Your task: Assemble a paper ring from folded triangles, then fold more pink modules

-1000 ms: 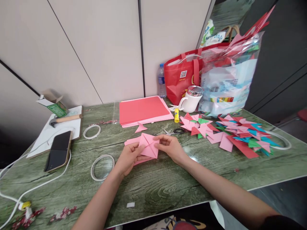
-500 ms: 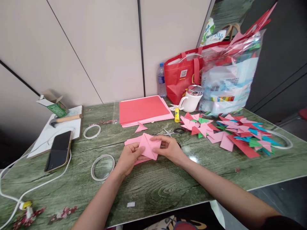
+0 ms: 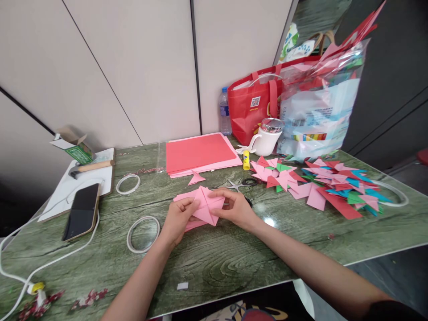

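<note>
A pink sheet of folding paper (image 3: 207, 208), creased along crossing lines, is held between my two hands over the table. My left hand (image 3: 180, 218) pinches its left side, thumb on top and fingers beneath. At the right edge my right hand (image 3: 236, 207) grips it between thumb and fingers. More pink paper (image 3: 194, 226) lies under it, partly hidden by my hands. Just beyond sits a small folded pink piece (image 3: 196, 177). Scissors (image 3: 239, 184) with black handles lie behind my right hand, which covers part of them.
Red and pink sheets (image 3: 200, 154) are stacked at the back. A glue stick (image 3: 246, 160), a white mug (image 3: 267, 139) and piles of folded paper (image 3: 344, 180) stand or lie to the right. Tape rolls (image 3: 143, 234), a phone (image 3: 82, 211) and a hammer (image 3: 95, 166) are at left.
The pink paper has turned slightly in my hands, and its lower point has shifted a little. My left thumb has moved up along its left side.
</note>
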{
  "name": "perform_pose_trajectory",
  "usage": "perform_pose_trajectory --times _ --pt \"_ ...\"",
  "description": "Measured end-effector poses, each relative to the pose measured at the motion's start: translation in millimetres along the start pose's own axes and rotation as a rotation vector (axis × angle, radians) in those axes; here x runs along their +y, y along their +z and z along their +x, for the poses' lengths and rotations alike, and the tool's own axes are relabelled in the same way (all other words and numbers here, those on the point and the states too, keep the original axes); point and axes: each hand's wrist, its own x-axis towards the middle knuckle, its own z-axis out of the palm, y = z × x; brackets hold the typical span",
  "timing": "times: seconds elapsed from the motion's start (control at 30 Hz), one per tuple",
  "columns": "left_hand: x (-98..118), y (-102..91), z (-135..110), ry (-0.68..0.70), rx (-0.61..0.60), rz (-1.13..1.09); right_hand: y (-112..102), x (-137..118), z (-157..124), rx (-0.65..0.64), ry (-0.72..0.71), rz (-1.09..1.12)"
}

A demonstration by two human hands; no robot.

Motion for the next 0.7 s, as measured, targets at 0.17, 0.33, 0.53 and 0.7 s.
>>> perform_pose_trajectory --times 0.17,0.33,0.53,0.7 --pt "-4.5 -4.5 0.3 0.020 -0.006 0.118 -0.6 0.3 0.0 -0.015 -0.133 -0.077" --pt "-3.1 -0.7 -1.4 -0.033 -0.001 0.103 -1.5 -1.6 0.4 -0.015 -0.096 -0.043" --pt "4.3 4.0 -2.8 -0.070 -0.014 -0.032 -1.1 1.8 2.1 0.083 -0.045 0.043" --pt "1.7 1.3 -3.3 -0.087 -0.053 0.060 -0.5 2.2 2.3 0.138 -0.043 0.102"
